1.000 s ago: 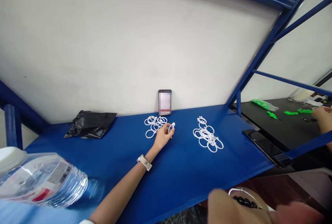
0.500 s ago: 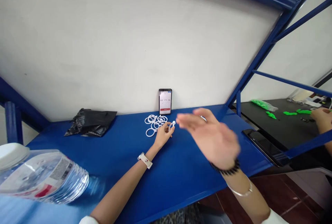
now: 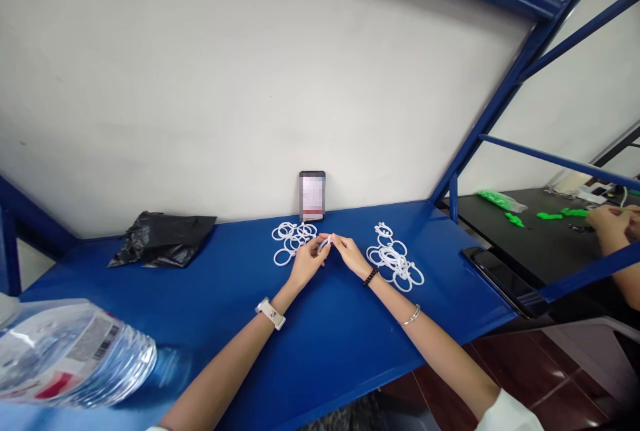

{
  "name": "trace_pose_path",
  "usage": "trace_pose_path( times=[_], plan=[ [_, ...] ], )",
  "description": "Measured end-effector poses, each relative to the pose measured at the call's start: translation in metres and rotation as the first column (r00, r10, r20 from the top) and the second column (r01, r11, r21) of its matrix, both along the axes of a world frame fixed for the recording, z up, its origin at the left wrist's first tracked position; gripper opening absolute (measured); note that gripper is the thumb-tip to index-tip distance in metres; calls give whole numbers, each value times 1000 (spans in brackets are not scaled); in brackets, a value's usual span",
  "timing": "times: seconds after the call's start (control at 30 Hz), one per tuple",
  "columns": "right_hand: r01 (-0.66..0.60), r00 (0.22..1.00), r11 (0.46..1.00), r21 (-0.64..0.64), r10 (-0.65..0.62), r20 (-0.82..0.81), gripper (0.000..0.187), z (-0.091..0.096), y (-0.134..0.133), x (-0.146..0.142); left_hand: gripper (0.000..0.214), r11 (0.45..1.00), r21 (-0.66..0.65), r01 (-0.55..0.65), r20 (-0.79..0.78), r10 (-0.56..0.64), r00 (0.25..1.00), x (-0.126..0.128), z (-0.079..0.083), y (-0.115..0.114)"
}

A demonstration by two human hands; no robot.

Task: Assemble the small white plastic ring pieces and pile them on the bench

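My left hand (image 3: 305, 266) is closed on a white plastic ring (image 3: 325, 244), which looks like a shower curtain ring. My right hand (image 3: 352, 258) meets it at the ring's top, thumb and fingertips pinched on the small end there. Just behind my left hand lies a pile of similar white rings (image 3: 286, 238) on the blue tabletop (image 3: 320, 338). A second heap of white rings (image 3: 393, 259) is spread beyond my right wrist. Fingers partly cover the held ring, so whether its ends are joined cannot be made out.
A phone (image 3: 313, 196) leans upright against the wall. At the left are a black plastic bag (image 3: 163, 239) and a large water bottle (image 3: 75, 354). A dark phone-like slab (image 3: 500, 279) lies at the right edge. Another person's hands (image 3: 615, 221) are over a black table with green pieces (image 3: 550, 216).
My right hand has come down and inward from above the table, and now pinches the ring beside my left hand. The right-hand ring heap is now uncovered. The view has shifted slightly.
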State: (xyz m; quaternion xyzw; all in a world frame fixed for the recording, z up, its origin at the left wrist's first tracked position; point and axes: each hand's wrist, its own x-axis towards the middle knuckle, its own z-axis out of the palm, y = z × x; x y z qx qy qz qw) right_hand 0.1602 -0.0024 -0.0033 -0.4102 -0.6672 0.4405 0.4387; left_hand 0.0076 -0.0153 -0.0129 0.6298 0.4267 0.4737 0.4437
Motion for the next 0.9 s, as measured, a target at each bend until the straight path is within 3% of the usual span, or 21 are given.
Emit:
trace_pose_path(
  times=[0.3, 0.53, 0.9],
  plan=[
    [15, 992, 996, -92, -27, -123, 56, 0, -6, -4, 44, 1000, 12, 7, -12, -6, 1000, 0, 3, -3],
    [112, 960, 981, -156, -147, -237, 44, -5, -8, -7, 48, 999, -39, -18, 10, 19, 1000, -2, 2, -3],
    [185, 964, 972, -142, -208, -165, 40, -5, -7, -2, 48, 997, -40, -58, 31, 59, 998, -2, 3, -2]
  ],
)
